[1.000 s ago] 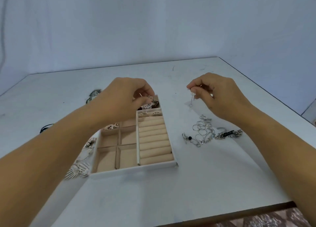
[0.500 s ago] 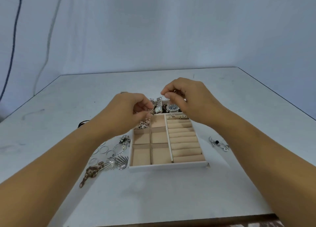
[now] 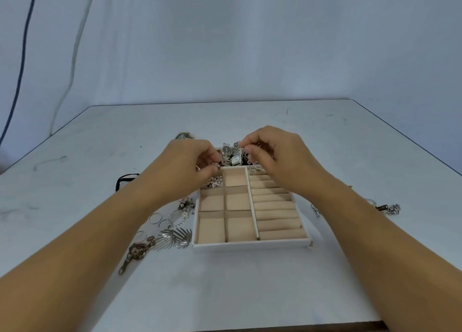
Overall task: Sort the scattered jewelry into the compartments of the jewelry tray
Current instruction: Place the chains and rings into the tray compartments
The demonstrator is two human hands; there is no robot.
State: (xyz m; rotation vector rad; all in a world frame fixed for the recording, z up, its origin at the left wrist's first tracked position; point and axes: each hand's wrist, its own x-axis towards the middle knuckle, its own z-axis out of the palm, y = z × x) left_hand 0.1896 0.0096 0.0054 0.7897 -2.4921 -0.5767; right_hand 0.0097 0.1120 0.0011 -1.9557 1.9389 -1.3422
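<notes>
Work gathers at the far end of the jewelry tray [image 3: 250, 245], which sits in the middle of the table [image 3: 325, 136] between our forearms. We have the left hand [image 3: 188, 165] curled, its thumb and fingertips pinching a small ornament [image 3: 217, 166] above the far-left square compartment, where a beaded piece [image 3: 214, 181] lies. The right hand [image 3: 280, 156] is curled too, with thumb and forefinger tips pressed together just above the watches [image 3: 231, 153] in the far compartment (whether anything sits between those tips we cannot tell). Left of the tray we see loose hoops [image 3: 155, 218], a pearl cluster [image 3: 186, 204], fan-shaped pieces [image 3: 175, 238] and a bronze chain [image 3: 136, 251], with a black cord [image 3: 125, 179] farther left. To the right of the tray lies a silver chain [image 3: 390, 208].
</notes>
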